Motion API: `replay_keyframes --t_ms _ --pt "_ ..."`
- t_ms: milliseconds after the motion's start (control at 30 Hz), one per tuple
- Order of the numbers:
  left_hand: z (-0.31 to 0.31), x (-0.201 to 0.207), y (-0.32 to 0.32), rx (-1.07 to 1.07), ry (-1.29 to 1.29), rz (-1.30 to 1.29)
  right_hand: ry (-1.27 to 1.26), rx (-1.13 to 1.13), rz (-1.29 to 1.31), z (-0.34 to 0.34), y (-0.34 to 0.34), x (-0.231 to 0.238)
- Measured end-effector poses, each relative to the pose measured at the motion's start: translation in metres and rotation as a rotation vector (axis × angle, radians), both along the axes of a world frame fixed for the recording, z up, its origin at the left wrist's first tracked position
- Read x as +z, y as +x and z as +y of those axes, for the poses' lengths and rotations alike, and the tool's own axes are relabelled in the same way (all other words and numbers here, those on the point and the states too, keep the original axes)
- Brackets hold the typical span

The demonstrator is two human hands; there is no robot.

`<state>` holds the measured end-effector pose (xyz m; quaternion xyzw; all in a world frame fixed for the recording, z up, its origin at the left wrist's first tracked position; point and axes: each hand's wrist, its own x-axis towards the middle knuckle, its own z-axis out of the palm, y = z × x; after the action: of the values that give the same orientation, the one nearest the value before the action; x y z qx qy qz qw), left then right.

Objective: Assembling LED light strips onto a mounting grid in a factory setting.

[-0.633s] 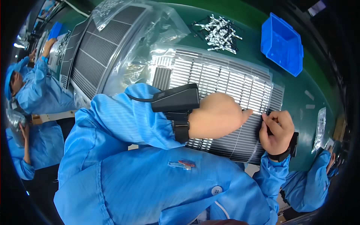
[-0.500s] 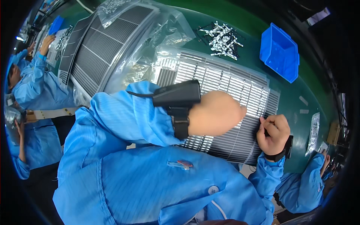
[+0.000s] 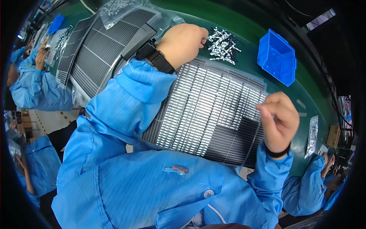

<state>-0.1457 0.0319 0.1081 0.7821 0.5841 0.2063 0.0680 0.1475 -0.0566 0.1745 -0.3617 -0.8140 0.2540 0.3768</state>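
Note:
A slotted tray (image 3: pixel 190 103) lies in front of me, its rows largely filled with small silver-and-black strips. Dark bare slots (image 3: pixel 232 141) show at its near right part. My left hand (image 3: pixel 181 44) reaches over the tray's far edge to a loose pile of the same strips (image 3: pixel 223 45). Its fingers are curled together at the pile's left side, and what they hold is hidden. My right hand (image 3: pixel 281 122) hovers at the tray's right edge, thumb and forefinger closed together; anything between them is too small to make out.
A blue bin (image 3: pixel 276 57) stands at the far right. More slotted trays (image 3: pixel 110 45) are stacked at left with a clear bag of parts (image 3: pixel 118 11) on top. A plastic bag (image 3: pixel 312 137) and a cardboard box (image 3: pixel 333 136) are at right. Co-workers sit on both sides.
My left hand has swung from above the tray's middle up and left to the strip pile. My right hand has shifted slightly up, its fingertips still near the tray's right edge.

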Motion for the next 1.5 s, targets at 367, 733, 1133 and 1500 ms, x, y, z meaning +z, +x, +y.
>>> replay_keyframes --t_ms 367,733,1133,1500 --pt "0.006 0.010 0.004 -0.079 -0.129 0.036 -0.020 -0.014 0.029 0.031 0.022 -0.050" --pt "-0.051 0.022 0.106 -0.294 0.160 -0.165 -0.508 0.058 0.253 0.036 0.040 -0.058" --pt "-0.061 0.016 0.120 -0.515 0.275 -0.089 -0.689 0.107 0.421 0.033 0.050 -0.065" --pt "-0.052 0.020 0.109 -0.352 -0.371 -0.594 -0.244 0.026 0.191 0.039 0.048 -0.063"
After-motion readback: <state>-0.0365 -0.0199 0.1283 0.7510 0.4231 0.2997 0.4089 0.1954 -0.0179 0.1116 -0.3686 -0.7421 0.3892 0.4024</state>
